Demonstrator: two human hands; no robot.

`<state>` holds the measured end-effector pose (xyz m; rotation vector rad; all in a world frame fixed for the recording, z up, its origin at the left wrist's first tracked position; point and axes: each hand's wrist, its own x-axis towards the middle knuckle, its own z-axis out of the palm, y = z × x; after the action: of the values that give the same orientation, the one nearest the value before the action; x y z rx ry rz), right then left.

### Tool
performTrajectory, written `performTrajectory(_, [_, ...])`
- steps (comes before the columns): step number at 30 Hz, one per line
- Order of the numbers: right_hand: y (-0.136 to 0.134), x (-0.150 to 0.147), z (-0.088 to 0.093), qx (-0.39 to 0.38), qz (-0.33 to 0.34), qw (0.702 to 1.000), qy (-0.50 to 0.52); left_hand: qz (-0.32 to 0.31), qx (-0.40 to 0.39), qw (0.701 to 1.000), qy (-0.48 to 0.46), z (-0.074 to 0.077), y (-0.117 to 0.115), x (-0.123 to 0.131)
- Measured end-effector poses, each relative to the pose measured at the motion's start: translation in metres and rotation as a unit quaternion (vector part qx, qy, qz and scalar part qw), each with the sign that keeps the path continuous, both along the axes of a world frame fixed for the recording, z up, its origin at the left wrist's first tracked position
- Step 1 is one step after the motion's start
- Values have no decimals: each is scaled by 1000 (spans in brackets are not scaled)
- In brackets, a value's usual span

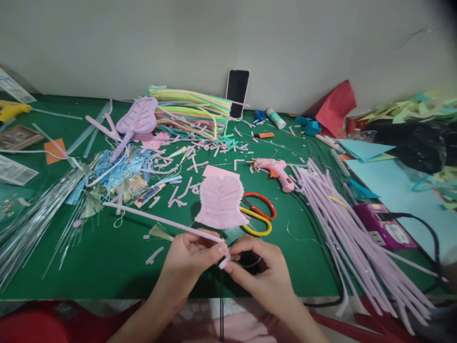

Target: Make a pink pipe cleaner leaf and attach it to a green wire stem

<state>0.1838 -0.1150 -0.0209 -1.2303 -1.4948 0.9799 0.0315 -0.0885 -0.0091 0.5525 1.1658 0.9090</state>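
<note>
My left hand pinches a long lilac pipe cleaner between thumb and forefinger near its right end. That end is bent or coiled at my fingertips, and the rest slants up to the left. My right hand has its thumb and forefinger closed on the same bent end. Just beyond my hands lies a lilac bodice-shaped piece with a bumpy edge. Scissors with red and yellow handles rest partly under it. Thin dark cords hang down between my forearms.
A pink glue gun and a bundle of lilac pipe cleaners lie to the right, near a purple power socket. Cut scraps, coloured pipe cleaners and a leaf-shaped lilac piece lie further back. A phone leans on the wall.
</note>
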Motion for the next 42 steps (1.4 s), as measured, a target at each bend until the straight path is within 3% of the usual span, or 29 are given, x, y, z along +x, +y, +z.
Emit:
performTrajectory(12, [-3,-15,3,-125,-55,987,88,-18,10,999,25,-1,0,-1])
performTrajectory(18, [-2,-15,0,-174,-51,975,127,-57,65,996,12,1,2,-6])
performTrajectory(26, [-5,-16,3,-191,-72,970,131,40,76,996,-16,1,4,-8])
performTrajectory(36, [-4,-28,3,-221,-81,949,209,45,85,995,-13,-1,2,-5])
performTrajectory(39, [-2,-25,4,-233,-84,941,229,102,134,986,19,-1,7,-19])
performTrajectory(41, [-2,-23,4,-241,-88,935,244,215,186,958,48,1,11,-33])
performTrajectory(42, [-2,-22,3,-244,-89,933,250,277,228,928,97,2,13,-42])
